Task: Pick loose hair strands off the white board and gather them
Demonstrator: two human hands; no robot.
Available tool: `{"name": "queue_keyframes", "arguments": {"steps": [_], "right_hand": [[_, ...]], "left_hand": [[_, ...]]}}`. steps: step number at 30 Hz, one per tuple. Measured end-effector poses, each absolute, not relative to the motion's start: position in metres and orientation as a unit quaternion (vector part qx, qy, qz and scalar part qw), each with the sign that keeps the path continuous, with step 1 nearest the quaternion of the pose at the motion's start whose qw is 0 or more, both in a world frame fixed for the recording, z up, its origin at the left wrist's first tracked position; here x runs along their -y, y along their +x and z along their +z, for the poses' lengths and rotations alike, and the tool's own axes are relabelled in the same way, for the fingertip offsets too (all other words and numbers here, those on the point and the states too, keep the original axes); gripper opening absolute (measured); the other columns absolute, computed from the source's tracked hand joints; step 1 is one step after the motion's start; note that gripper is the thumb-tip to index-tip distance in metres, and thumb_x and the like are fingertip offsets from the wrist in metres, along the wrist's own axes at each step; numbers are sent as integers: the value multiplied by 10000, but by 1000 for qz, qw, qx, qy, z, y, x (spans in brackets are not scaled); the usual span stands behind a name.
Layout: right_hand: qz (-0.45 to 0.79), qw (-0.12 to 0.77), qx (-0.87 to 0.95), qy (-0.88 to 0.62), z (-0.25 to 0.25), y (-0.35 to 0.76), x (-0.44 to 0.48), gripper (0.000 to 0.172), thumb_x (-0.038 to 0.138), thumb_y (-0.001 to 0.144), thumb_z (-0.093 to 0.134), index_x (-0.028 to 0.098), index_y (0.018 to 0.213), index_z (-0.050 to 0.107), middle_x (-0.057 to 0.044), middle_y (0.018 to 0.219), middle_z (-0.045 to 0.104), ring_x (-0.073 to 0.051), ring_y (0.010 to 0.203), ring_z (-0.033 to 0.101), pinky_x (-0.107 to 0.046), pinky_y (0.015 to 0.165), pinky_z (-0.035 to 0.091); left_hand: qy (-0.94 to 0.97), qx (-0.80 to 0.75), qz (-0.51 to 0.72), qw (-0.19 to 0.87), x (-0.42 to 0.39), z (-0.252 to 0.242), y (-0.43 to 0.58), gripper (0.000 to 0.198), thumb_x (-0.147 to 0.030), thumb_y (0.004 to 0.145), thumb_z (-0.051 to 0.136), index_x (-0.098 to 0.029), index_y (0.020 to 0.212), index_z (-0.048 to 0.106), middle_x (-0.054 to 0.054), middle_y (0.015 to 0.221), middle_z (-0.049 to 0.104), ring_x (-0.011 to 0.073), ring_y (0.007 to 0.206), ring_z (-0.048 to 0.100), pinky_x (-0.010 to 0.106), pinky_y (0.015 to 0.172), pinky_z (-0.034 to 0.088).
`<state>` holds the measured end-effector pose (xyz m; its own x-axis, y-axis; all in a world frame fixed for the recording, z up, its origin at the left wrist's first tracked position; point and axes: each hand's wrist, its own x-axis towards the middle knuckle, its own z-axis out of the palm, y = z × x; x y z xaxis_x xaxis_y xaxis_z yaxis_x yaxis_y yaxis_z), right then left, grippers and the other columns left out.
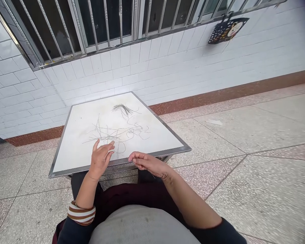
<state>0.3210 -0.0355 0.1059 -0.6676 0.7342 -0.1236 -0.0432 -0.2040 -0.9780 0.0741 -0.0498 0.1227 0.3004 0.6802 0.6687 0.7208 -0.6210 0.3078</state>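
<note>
A low white table with a metal rim stands before me, with thin dark strands scattered over its middle and a small dark tuft farther back. My left hand rests on the table's near edge, its fingers spread and touching the nearest strands. My right hand hovers at the front rim, fingers pinched together; whether a strand is between them is too fine to see.
A white tiled wall with a barred window rises behind the table. A dark hanging basket is fixed to the wall at the upper right. Speckled floor tiles stretch to the right.
</note>
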Motion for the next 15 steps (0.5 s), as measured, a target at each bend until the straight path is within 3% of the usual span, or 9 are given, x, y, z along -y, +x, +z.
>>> {"name": "queue_keyframes", "arguments": {"steps": [2,4,8,11,15], "right_hand": [[701,264,590,-302,106,323,39,324,467,845,596,167,965,598,72,609,362,-76,527,290,-206,497,239],[644,270,639,-321,105,323,42,313,459,883,542,176,1003,600,58,634,410,-85,539,352,-210,517,309],[376,317,784,-380,100,314,47,216,314,924,488,209,1040,636,-30,865,605,-149,741,555,-290,697,455],[231,340,827,-384,93,302,50,224,238,944,453,221,1042,654,-58,934,657,-175,827,615,-311,763,485],[183,360,833,-379,84,292,54,224,224,960,442,219,1040,651,-52,887,673,-161,786,641,-275,722,502]], "left_hand": [[-807,431,-404,2,54,124,75,395,-176,930,507,-306,1302,525,-19,955,752,136,871,686,479,1134,267],[-792,450,-410,-33,60,121,76,361,-195,926,516,-307,1265,566,-19,922,754,139,843,685,438,1076,355],[-743,523,-390,-148,73,116,84,356,-250,907,528,-301,1253,595,-2,922,746,173,878,673,363,909,482],[-698,549,-383,-256,81,116,92,386,-268,894,527,-318,1274,577,-22,910,734,151,765,684,305,789,518],[-646,552,-390,-354,85,115,97,381,-312,898,511,-304,1274,572,-13,925,726,141,692,698,282,729,517]]}}
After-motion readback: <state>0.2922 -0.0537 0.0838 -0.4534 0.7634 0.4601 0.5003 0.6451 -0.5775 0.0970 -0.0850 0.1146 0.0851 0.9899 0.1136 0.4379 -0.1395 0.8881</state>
